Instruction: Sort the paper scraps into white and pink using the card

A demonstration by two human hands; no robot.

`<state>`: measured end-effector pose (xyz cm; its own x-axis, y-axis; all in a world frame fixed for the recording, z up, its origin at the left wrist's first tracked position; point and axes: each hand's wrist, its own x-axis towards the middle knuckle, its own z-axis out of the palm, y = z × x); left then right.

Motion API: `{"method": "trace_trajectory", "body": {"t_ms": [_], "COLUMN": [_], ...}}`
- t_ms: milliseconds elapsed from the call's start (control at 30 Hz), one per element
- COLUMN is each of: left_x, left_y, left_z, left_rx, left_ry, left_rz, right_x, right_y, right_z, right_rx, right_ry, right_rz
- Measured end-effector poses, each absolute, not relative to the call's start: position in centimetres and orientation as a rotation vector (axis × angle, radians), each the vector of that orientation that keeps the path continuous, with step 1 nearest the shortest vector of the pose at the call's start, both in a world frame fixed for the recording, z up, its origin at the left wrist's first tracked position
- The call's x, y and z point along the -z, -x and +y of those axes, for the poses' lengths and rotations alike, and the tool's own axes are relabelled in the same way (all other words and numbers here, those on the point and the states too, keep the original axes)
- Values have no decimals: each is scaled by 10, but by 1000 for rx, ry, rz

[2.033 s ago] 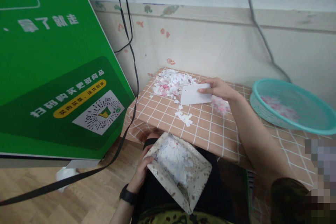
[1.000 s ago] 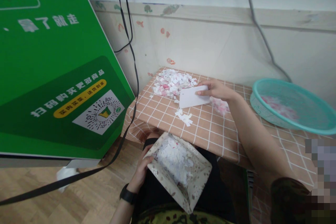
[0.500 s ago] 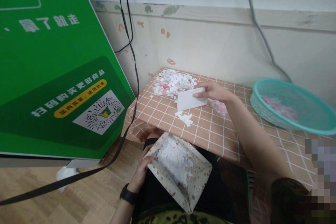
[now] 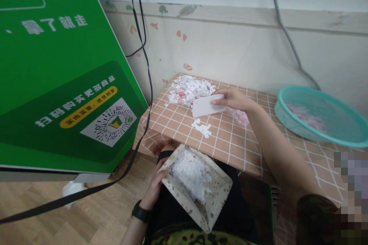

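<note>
My right hand (image 4: 234, 99) pinches a white card (image 4: 207, 105) by its right end, holding it over the table between two lots of paper scraps. Behind the card lies a large pile of white and pink scraps (image 4: 188, 89). A small cluster of white scraps (image 4: 202, 128) is just in front of it. Some pink scraps (image 4: 239, 116) show partly behind my right wrist. Below the table edge, my left hand (image 4: 158, 182) grips the left rim of a patterned, tray-like box (image 4: 214, 214). Many white paper scraps (image 4: 189, 170) fill the box, which tilts over my lap.
A turquoise mesh basket (image 4: 290, 126) with pinkish contents stands on the right of the checked tablecloth (image 4: 227, 145). A big green sign (image 4: 66, 65) rises at the left, with a black strap (image 4: 148, 84) hanging before it. The wall (image 4: 230, 53) borders the table's back.
The card in my right hand has moved slightly up and back, toward the large pile. My left hand and the box have stayed in place.
</note>
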<state>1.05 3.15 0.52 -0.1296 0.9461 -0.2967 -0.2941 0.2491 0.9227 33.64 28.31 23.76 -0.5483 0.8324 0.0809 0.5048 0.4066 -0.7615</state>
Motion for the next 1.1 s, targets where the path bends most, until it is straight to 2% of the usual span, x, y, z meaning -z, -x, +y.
{"method": "trace_trajectory", "body": {"t_ms": [833, 1100], "left_x": [-7, -5], "left_y": [-11, -11], "left_z": [31, 31], "left_rx": [-1224, -1245], "left_ry": [-708, -717], "left_rz": [1208, 1206], "right_x": [-235, -239], "right_y": [-350, -347], "right_z": [291, 286], "right_rx": [-938, -1028], "right_ry": [1180, 1192], "right_rz": [-2259, -2245]}}
